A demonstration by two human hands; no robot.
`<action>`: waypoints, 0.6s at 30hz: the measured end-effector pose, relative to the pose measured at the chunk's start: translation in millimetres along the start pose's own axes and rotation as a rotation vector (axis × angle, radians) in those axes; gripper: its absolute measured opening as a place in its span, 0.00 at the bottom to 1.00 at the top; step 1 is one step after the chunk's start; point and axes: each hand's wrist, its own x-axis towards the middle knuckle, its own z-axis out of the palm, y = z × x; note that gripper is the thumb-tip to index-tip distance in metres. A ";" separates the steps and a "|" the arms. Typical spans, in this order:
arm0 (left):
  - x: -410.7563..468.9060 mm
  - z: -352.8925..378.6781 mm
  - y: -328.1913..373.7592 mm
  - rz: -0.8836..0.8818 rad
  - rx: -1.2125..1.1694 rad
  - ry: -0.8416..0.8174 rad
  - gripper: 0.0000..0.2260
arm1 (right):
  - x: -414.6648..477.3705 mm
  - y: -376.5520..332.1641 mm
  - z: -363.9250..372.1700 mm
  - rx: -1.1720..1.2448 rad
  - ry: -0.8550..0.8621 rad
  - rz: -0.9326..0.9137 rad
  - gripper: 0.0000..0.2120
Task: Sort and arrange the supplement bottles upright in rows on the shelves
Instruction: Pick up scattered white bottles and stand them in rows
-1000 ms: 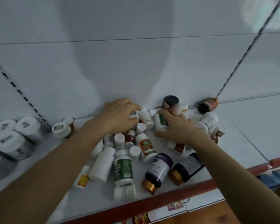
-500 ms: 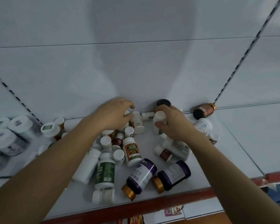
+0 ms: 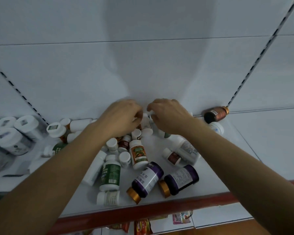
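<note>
Head view: small white bottle [image 3: 146,123] sits at shelf [image 3: 157,146] back edge, mid-span, betw. left hand [image 3: 120,116] & right hand [image 3: 169,116]. Both are just beside it, neither clearly nearer. Long axis runs approx back-to-front. Both hands' fingers curl down over it, but blur means I can't tell if either actually grips. White body, dark label. Purple bottles [image 3: 147,178] lie on sides nr front edge.

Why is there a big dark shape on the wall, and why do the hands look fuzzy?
Head view: the dark shape is a soft shadow on the back panel; the left hand and right hand are motion-blurred; the jars at the left edge look smeared; the wide lens tilts the slotted rail.
</note>
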 end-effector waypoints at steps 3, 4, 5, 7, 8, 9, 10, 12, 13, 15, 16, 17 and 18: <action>-31.2 -12.5 -4.0 0.040 -0.035 -0.152 0.05 | 18.5 -11.2 7.8 -0.337 -0.269 0.028 0.07; -42.9 -16.0 -3.8 0.080 -0.064 -0.234 0.10 | 23.7 -13.7 9.8 -0.406 -0.320 0.042 0.07; -53.1 -18.1 -4.0 0.123 -0.083 -0.322 0.16 | 28.6 -16.1 11.3 -0.453 -0.349 0.059 0.08; -68.2 -15.7 -4.3 0.187 -0.034 -0.451 0.25 | 33.8 -21.2 15.1 -0.493 -0.383 0.100 0.08; -72.6 -11.8 -5.2 0.198 0.007 -0.470 0.27 | 33.9 -23.4 18.3 -0.510 -0.394 0.119 0.08; -75.5 -6.5 -7.0 0.198 0.029 -0.462 0.28 | 33.5 -25.9 21.6 -0.532 -0.404 0.130 0.09; -77.4 -1.4 -7.0 0.195 0.030 -0.435 0.26 | 32.0 -28.2 24.2 -0.552 -0.408 0.139 0.11; -78.8 7.5 -8.1 0.194 0.015 -0.369 0.19 | 29.7 -29.7 25.0 -0.529 -0.368 0.158 0.10; -79.3 8.7 -9.1 0.196 0.000 -0.345 0.16 | 29.2 -28.4 22.7 -0.492 -0.331 0.167 0.09; -81.7 1.2 -13.7 0.166 -0.085 -0.311 0.13 | 26.9 -24.0 12.7 -0.385 -0.238 0.190 0.08; -82.9 -5.2 -17.7 0.122 -0.169 -0.287 0.12 | 24.6 -21.3 6.3 -0.313 -0.183 0.209 0.11; -83.8 -11.7 -22.7 0.062 -0.279 -0.245 0.11 | 20.8 -18.7 0.5 -0.218 -0.119 0.232 0.13; -83.9 -18.3 -26.2 -0.006 -0.416 -0.176 0.09 | 15.2 -17.4 -5.6 -0.099 -0.045 0.258 0.15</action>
